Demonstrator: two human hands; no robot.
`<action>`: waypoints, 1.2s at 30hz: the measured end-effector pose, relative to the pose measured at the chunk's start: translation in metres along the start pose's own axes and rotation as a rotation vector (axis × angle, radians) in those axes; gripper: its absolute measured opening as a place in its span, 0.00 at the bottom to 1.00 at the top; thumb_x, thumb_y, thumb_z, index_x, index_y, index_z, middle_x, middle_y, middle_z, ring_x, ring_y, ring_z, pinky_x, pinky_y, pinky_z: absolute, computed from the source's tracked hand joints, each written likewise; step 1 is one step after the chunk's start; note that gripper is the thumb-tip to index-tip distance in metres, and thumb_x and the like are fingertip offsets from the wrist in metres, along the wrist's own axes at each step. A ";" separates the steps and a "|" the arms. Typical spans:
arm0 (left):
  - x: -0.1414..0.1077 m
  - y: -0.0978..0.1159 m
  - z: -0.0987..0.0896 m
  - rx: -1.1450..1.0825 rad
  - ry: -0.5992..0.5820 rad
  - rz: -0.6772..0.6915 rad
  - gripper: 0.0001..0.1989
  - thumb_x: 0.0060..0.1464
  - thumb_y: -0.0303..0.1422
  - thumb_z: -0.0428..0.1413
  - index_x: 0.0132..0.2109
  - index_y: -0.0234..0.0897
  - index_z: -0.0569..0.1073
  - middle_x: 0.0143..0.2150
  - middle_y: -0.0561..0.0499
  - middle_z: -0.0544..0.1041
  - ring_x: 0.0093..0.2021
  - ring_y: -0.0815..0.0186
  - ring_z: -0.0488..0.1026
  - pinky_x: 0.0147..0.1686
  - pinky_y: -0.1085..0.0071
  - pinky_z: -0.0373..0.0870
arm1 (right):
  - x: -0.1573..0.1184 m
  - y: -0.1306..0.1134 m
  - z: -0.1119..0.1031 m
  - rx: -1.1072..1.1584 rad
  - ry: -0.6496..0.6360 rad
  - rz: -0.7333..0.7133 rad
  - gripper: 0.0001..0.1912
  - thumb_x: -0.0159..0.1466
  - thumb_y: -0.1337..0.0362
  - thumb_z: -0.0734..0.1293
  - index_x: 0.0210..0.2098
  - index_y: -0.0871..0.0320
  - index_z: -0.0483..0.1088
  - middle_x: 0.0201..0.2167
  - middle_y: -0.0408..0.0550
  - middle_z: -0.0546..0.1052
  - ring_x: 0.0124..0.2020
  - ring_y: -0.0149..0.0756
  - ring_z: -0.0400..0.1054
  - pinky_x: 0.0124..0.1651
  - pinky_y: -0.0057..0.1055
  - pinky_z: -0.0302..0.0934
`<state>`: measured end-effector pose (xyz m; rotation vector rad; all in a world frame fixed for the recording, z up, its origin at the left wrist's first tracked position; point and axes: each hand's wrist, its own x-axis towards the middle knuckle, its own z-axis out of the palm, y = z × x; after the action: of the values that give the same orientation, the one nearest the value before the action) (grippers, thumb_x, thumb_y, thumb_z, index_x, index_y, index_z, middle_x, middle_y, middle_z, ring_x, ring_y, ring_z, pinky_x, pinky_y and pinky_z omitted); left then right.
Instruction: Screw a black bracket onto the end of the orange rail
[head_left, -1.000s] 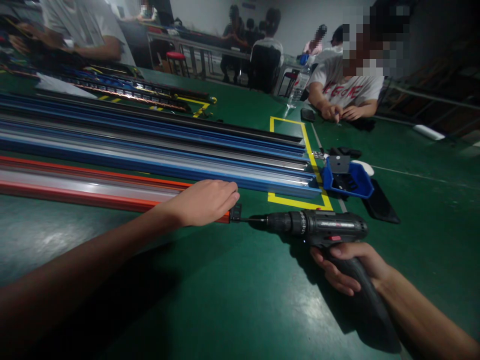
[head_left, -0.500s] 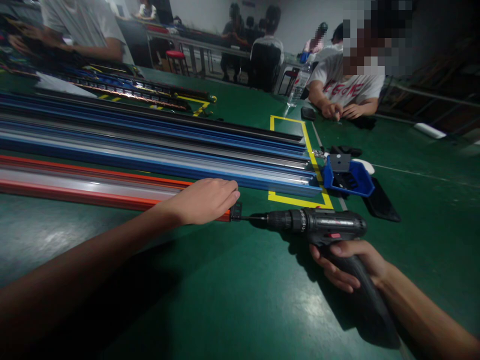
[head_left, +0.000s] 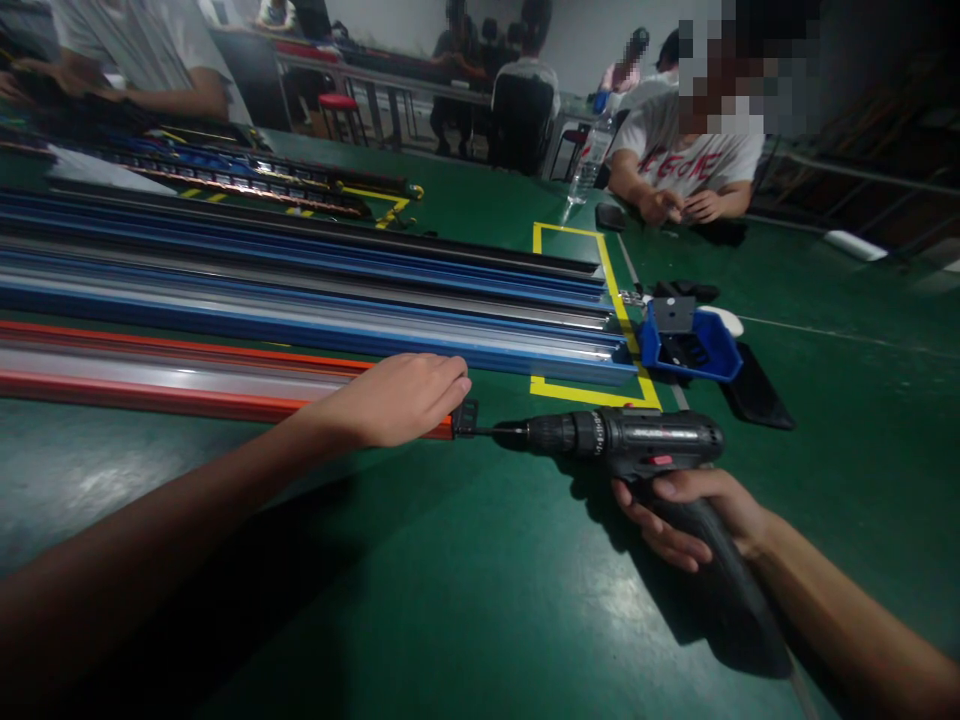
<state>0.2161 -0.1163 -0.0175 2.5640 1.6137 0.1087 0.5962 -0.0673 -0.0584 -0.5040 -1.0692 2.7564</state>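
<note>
My right hand (head_left: 686, 515) is wrapped round the grip of a black cordless drill (head_left: 660, 435), which points left. Its long thin bit reaches a black end cap (head_left: 466, 417) on the end of an orange-red metal profile (head_left: 187, 378). Over that same end lies my left hand (head_left: 409, 398), its fingers closed down on the profile and its thumb side toward the drill. The fingertips on the far side are hidden. Where exactly the bit's tip sits in the cap is too small to tell.
Several long blue and black profiles (head_left: 450, 325) lie behind the orange-red one, ending inside a yellow tape outline (head_left: 592, 398). A blue parts bin (head_left: 709, 365) and a black phone-like slab (head_left: 761, 390) are at right. Across the green table sits a person (head_left: 686, 160) beside a water bottle (head_left: 589, 165).
The whole view has shifted slightly, so everything sits a little further left and up. Both hands, the drill and the profile keep the same places relative to each other.
</note>
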 end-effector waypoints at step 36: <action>-0.001 0.001 -0.002 -0.013 0.014 -0.012 0.20 0.71 0.38 0.37 0.44 0.36 0.72 0.41 0.46 0.76 0.39 0.61 0.73 0.40 0.64 0.64 | 0.001 0.000 0.000 0.013 0.001 0.013 0.15 0.66 0.64 0.64 0.46 0.67 0.75 0.29 0.47 0.74 0.15 0.21 0.63 0.24 0.22 0.69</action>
<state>0.2165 -0.1175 -0.0157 2.5493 1.6268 0.1363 0.5958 -0.0668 -0.0587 -0.5123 -1.0511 2.7725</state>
